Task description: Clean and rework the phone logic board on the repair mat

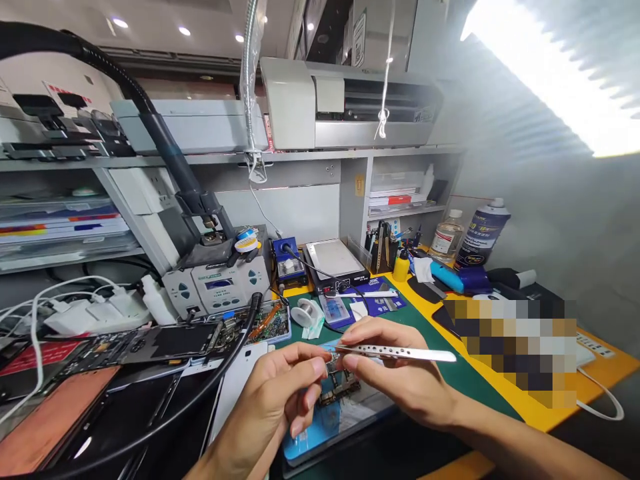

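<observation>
My right hand (407, 380) grips silver tweezers (423, 355) with a row of holes along the handle, their tip pointing left. The fingers of my left hand (277, 390) are pinched together by that tip; whatever small thing sits between them is too hidden to make out. Beneath both hands lies a flat blue-edged, glossy device or plate (305, 445) on the green mat (470, 393). On top of it rests a small metal-and-circuit part (345, 390), partly covered by my fingers.
A black cable (200, 393) sweeps across opened devices on the left. Behind stand a grey rework station (215, 287), a solder spool (306, 315) and a tray of circuit parts (275, 323). Bottles, including a spray can (483, 233), stand at the back right under a bright lamp (560, 73).
</observation>
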A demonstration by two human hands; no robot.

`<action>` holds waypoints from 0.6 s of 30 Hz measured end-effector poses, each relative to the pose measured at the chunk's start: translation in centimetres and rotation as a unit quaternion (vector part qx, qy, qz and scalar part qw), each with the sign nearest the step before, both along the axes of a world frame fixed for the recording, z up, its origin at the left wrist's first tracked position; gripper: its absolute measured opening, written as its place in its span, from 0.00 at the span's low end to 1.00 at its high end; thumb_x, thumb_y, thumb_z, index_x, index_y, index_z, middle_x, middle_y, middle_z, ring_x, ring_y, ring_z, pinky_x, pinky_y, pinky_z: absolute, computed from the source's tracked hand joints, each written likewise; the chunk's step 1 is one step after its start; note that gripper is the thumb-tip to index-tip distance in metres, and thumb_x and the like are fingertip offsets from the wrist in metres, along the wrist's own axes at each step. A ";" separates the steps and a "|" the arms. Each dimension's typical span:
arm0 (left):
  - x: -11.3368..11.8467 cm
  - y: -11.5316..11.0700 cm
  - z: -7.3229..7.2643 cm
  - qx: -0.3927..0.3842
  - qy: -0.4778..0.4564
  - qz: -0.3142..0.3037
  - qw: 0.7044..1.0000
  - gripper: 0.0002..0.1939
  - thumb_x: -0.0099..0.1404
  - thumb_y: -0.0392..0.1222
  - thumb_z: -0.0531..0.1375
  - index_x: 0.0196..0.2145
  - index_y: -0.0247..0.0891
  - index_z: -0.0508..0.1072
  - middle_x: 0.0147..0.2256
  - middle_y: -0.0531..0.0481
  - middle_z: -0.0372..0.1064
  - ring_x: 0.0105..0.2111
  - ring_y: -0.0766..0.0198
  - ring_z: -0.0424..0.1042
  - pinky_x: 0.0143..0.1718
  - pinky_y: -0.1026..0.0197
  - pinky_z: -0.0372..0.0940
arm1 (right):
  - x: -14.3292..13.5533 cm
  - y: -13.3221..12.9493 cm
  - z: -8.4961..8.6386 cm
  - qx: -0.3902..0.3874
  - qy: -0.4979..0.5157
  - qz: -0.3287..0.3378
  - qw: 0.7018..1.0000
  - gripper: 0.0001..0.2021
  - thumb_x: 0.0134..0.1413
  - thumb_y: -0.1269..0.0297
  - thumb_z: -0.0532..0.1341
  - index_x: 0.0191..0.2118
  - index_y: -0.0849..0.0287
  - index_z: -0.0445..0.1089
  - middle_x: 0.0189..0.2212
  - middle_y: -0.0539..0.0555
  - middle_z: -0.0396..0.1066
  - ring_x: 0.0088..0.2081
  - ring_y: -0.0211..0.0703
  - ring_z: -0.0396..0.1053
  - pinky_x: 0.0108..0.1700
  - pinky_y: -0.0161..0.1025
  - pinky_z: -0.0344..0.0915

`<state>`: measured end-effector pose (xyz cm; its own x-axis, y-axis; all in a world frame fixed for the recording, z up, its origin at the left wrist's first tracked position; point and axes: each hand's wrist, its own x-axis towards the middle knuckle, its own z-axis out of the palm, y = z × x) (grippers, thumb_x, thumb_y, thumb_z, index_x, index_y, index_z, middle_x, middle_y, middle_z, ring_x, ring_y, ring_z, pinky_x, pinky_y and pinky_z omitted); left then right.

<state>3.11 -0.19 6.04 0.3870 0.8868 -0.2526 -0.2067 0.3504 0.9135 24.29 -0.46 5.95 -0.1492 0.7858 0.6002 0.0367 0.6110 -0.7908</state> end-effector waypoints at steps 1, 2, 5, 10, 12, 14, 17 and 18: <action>0.0 0.0 0.0 -0.002 -0.001 -0.003 1.000 0.29 0.52 0.60 0.77 0.40 0.34 0.79 0.21 0.57 0.63 0.18 0.76 0.53 0.19 0.70 0.48 | 0.0 0.0 0.0 -0.001 -0.001 0.003 1.000 0.10 0.57 0.73 0.73 0.42 0.50 0.84 0.38 0.49 0.85 0.39 0.39 0.82 0.44 0.32 0.77; 0.0 0.0 -0.1 -0.005 -0.003 -0.007 1.000 0.29 0.52 0.60 0.77 0.40 0.34 0.79 0.20 0.57 0.62 0.18 0.77 0.53 0.19 0.70 0.48 | 0.0 0.0 -0.1 -0.006 -0.003 0.006 1.000 0.10 0.57 0.73 0.73 0.42 0.50 0.84 0.37 0.50 0.84 0.39 0.39 0.81 0.43 0.32 0.77; 0.0 0.0 -0.1 -0.005 -0.006 -0.013 1.000 0.29 0.52 0.60 0.77 0.39 0.34 0.79 0.21 0.58 0.62 0.17 0.77 0.53 0.19 0.70 0.48 | -0.1 -0.1 0.0 -0.024 -0.009 0.007 1.000 0.09 0.57 0.73 0.72 0.41 0.52 0.83 0.37 0.51 0.84 0.38 0.40 0.81 0.42 0.32 0.78; 0.0 0.0 0.1 0.006 -0.005 -0.008 1.000 0.28 0.52 0.61 0.77 0.37 0.35 0.78 0.21 0.58 0.61 0.18 0.77 0.53 0.19 0.70 0.49 | -0.2 -0.2 0.1 -0.038 -0.012 0.002 0.999 0.07 0.57 0.72 0.73 0.40 0.55 0.83 0.36 0.53 0.84 0.37 0.43 0.82 0.40 0.34 0.78; 0.0 0.0 0.1 0.014 -0.001 -0.001 1.000 0.28 0.52 0.62 0.77 0.36 0.35 0.78 0.21 0.58 0.61 0.19 0.76 0.53 0.19 0.70 0.50 | -0.2 -0.3 0.0 -0.029 -0.013 0.002 1.000 0.07 0.57 0.72 0.74 0.41 0.55 0.83 0.36 0.54 0.85 0.37 0.43 0.83 0.40 0.35 0.79; 0.0 -0.1 0.1 0.024 0.007 0.006 1.000 0.29 0.51 0.63 0.77 0.35 0.35 0.78 0.21 0.58 0.61 0.20 0.75 0.53 0.19 0.70 0.50 | -0.1 -0.3 -0.1 -0.012 -0.016 0.006 1.000 0.07 0.58 0.73 0.73 0.41 0.55 0.83 0.37 0.54 0.85 0.38 0.44 0.83 0.42 0.35 0.79; 0.0 -0.4 0.1 0.052 0.024 0.017 0.998 0.30 0.51 0.65 0.76 0.34 0.36 0.78 0.22 0.58 0.60 0.21 0.74 0.53 0.20 0.70 0.52 | 0.0 -0.6 -0.2 0.022 -0.017 0.016 0.999 0.10 0.59 0.75 0.72 0.43 0.53 0.83 0.39 0.53 0.85 0.40 0.43 0.83 0.44 0.35 0.79; 0.0 -0.4 0.1 0.064 0.028 0.018 0.997 0.29 0.52 0.65 0.76 0.34 0.36 0.78 0.22 0.58 0.59 0.21 0.74 0.53 0.20 0.70 0.52 | 0.0 -0.6 -0.2 0.029 -0.018 0.019 0.999 0.11 0.59 0.76 0.72 0.44 0.52 0.83 0.39 0.53 0.85 0.40 0.42 0.83 0.44 0.35 0.79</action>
<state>3.08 -0.61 6.12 0.3426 0.9264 -0.1563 -0.1639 0.2228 0.9610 24.27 -1.11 5.73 -0.2007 0.7426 0.6389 0.0396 0.6578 -0.7522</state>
